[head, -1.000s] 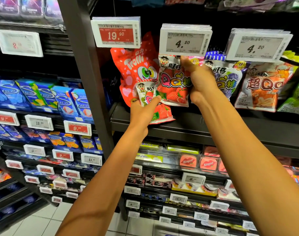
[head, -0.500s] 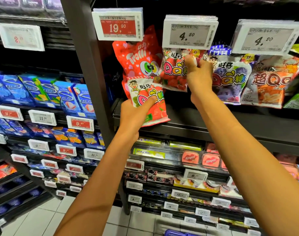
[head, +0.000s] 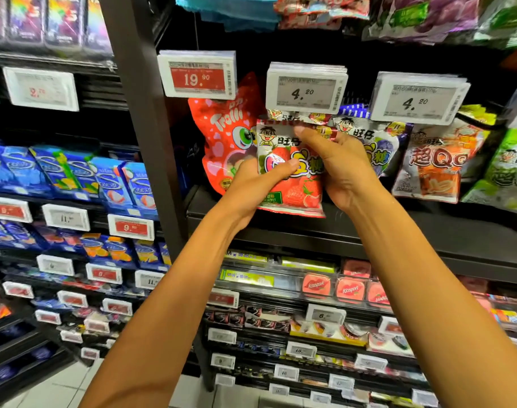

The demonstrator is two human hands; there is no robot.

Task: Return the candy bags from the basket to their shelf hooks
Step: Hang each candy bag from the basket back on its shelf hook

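Two-handed hold on the white-and-red strawberry plastic candy bag [head: 295,195]. Left hand [head: 251,187] clamps the lower left edge, thumb across the front, probably to steady it. Right hand [head: 345,169] grips the right side, index finger along the top strip, likely steering it to the hook.

Bag sits just under the white 4.20 price tag [head: 305,89] at twelve o'clock, and the hook itself is hidden. Red Trolli gummy bag [head: 219,134] is at nine o'clock, purple grape candy bag [head: 389,145] at three.
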